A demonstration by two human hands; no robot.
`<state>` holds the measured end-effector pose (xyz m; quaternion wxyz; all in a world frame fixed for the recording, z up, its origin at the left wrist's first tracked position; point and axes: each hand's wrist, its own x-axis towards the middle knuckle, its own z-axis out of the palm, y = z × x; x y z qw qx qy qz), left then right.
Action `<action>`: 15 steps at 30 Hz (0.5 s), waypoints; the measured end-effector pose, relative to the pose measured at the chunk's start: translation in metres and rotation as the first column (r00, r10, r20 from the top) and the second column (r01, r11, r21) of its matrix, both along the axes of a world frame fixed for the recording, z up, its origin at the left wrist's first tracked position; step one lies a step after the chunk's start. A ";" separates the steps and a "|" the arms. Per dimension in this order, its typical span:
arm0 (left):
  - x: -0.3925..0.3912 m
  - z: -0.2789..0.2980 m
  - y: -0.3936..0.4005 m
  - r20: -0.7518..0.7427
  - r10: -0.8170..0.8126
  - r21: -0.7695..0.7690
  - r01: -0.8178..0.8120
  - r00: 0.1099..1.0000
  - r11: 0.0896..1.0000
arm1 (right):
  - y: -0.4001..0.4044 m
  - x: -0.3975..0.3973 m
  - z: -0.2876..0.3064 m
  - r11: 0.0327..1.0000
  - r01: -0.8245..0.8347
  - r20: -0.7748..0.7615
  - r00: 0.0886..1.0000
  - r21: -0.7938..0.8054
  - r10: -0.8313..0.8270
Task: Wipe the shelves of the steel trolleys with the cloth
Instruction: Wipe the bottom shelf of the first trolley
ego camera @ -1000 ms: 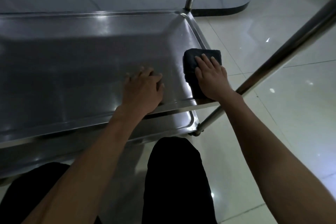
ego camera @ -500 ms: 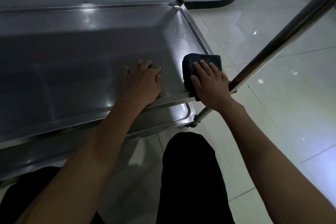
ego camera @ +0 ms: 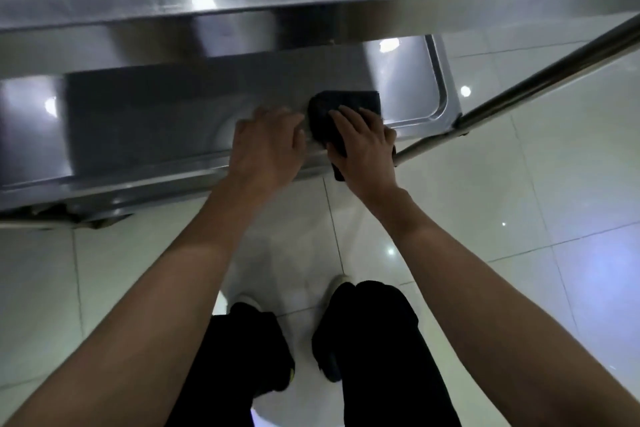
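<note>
On shelf [ego camera: 180,121] edge: dark folded cloth [ego camera: 341,102] under right hand [ego camera: 363,149].

**Looks like a big work kitchen or canteen**

A shiny steel trolley [ego camera: 242,28] w/ flat tray shelves is standing on a pale, glossy tile floor [ego camera: 554,184]. Ceiling lights are bouncing off the tiles & the steel. Round steel bars [ego camera: 540,80] are running along the trolley's side. A person is standing right by it, wiping the lower shelf [ego camera: 173,114] w/ a dark cloth [ego camera: 332,104]. All that steel & the easy-wipe floor are pointing to a food-service or cleaning spot, not a home. Can't tell more.
</note>
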<state>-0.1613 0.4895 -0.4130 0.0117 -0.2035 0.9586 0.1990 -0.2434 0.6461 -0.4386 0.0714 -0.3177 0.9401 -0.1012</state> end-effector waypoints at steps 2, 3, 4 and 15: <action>0.018 0.008 0.002 0.018 0.018 0.029 -0.018 1.000 0.999 | -0.004 0.005 0.006 1.000 -0.019 0.024 1.000 0.001 0.019; 0.026 0.012 0.003 0.027 0.019 0.046 -0.021 0.999 0.999 | -0.004 0.007 0.010 0.999 -0.033 0.037 0.999 -0.004 0.033; 0.033 0.018 0.004 0.031 0.016 0.056 -0.018 0.999 0.998 | -0.004 0.010 0.015 0.999 -0.042 0.051 0.998 -0.017 0.043; 0.081 0.137 0.031 0.176 -0.044 0.092 0.028 0.984 0.995 | 0.040 0.069 0.132 0.997 0.026 0.185 0.983 -0.073 -0.012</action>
